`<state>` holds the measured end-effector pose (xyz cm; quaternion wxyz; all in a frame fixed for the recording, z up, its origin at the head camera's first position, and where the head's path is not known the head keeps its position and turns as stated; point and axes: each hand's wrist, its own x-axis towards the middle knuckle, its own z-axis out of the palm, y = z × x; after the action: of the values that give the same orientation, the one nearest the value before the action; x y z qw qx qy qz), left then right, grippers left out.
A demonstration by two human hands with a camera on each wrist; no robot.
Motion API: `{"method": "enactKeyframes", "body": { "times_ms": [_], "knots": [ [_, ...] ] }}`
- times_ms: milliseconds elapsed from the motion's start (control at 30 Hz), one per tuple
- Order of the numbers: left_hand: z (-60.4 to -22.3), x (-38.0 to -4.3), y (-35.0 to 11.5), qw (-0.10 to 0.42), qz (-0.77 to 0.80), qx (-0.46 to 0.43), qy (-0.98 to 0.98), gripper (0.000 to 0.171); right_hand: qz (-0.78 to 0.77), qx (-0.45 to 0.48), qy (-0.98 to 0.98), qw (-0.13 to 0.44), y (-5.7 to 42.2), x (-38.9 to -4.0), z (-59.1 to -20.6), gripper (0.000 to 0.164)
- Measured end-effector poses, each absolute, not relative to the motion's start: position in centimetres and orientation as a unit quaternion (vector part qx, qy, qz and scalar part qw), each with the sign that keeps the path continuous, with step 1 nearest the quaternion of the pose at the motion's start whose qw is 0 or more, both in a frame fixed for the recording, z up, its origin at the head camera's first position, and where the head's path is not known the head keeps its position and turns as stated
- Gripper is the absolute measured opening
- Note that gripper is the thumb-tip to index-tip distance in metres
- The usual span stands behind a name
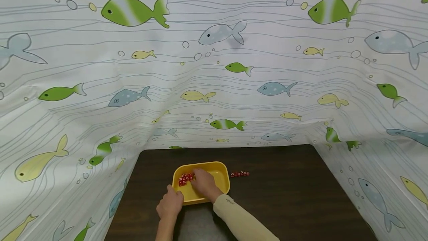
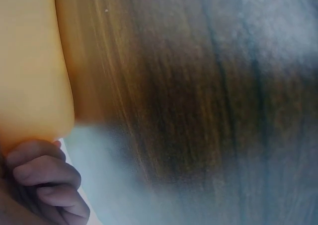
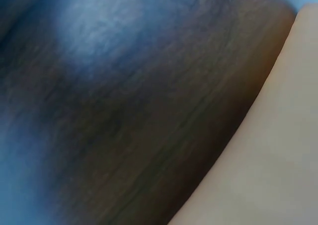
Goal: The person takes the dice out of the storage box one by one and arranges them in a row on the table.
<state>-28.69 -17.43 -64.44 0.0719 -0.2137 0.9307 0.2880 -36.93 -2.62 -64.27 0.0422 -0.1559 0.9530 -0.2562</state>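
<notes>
A yellow rectangular tray [image 1: 219,171] with a raised rim lies on the dark table. My left hand [image 1: 170,202] grips its near left corner; in the left wrist view, curled fingers [image 2: 52,173] sit right at the tray's wall [image 2: 32,61]. Red dice [image 1: 184,180] with white pips are clustered inside, in the left part of the tray. My right hand [image 1: 204,182] reaches down into the tray, its fingertips right beside the dice. Whether it pinches a die I cannot tell, as the hand itself covers part of the fingers.
Just right of the tray, several red dice [image 1: 240,174] stand in a short row on the dark wood-grain table [image 1: 284,196]. A white cloth [image 1: 214,81] printed with fish surrounds the table at the back and sides. A pale sleeve [image 1: 242,217] covers the right forearm.
</notes>
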Motion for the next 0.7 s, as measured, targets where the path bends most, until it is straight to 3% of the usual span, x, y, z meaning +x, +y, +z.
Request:
{"method": "enactKeyframes", "body": {
  "times_ms": [700],
  "knots": [
    [-64.14, -28.32, -17.29, 0.053, 0.294, -0.204, 0.932, 0.044, -0.252, -0.168, 0.952, 0.054, -3.05, -37.06, -64.29, 0.011]
  ]
}}
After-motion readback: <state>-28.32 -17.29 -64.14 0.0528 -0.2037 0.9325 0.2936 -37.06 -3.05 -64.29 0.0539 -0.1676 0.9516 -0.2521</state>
